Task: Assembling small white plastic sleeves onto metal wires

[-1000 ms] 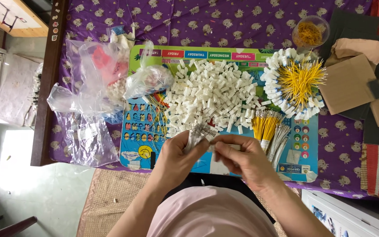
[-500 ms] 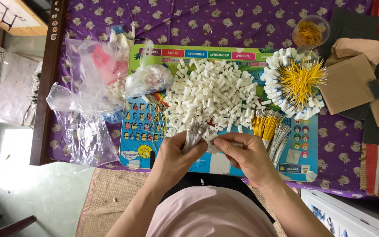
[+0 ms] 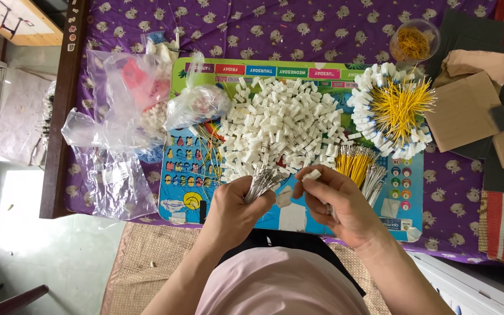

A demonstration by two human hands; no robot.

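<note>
At the near edge of the low table, the person's left hand (image 3: 237,204) is closed around a bundle of thin wires (image 3: 262,179), the silvery metal tips fanning out toward the far side, probably so single wires can be drawn off easily. The right hand (image 3: 336,204) sits just beside it, thumb and forefinger pinched on one small white plastic connector (image 3: 311,174), held up close to the wire tips; a few more wires seem to trail from under that palm, though I cannot tell for sure.

Just beyond both hands lies a heap of the same white connectors (image 3: 281,128), blocky and matte, within easy reach. To the right of it, finished pieces are laid in a ring (image 3: 392,111), white ends outward and yellow wires meeting in the middle. A loose sheaf of yellow wires (image 3: 354,160) lies near the right hand. All of it rests on a glossy, brightly coloured board (image 3: 205,169) over a purple patterned cloth (image 3: 298,29). Crumpled clear plastic bags (image 3: 118,116) sit on the left; a small clear cup (image 3: 413,41) of yellow bits stands far right, beside brown cardboard (image 3: 465,111).
</note>
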